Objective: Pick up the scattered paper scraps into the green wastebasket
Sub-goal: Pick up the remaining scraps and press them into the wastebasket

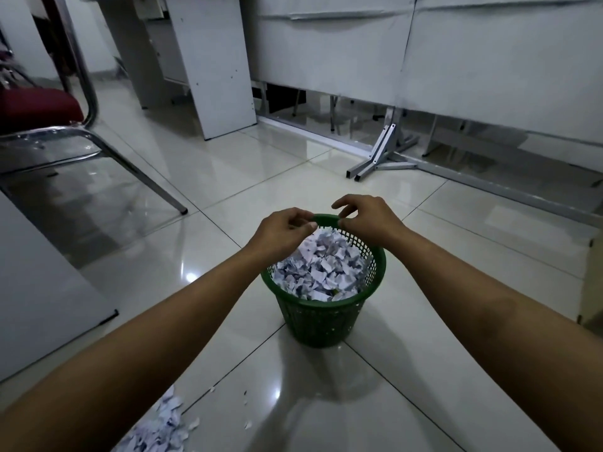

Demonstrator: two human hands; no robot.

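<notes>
Tiled floor (228,177) carries green wastebasket (326,321), mesh-walled, heaped near rim with paper scraps (321,269). Left hand (280,230) and right hand (365,220) hover over basket's far rim, fingers loosely curled; whether tiny bits pinched, cannot tell. Loose scraps (160,425) remain nearer than basket, to its left, pile cut off by frame edge. Scraps likely featherlight, limp, flat on glossy tile: gather by handful.
</notes>
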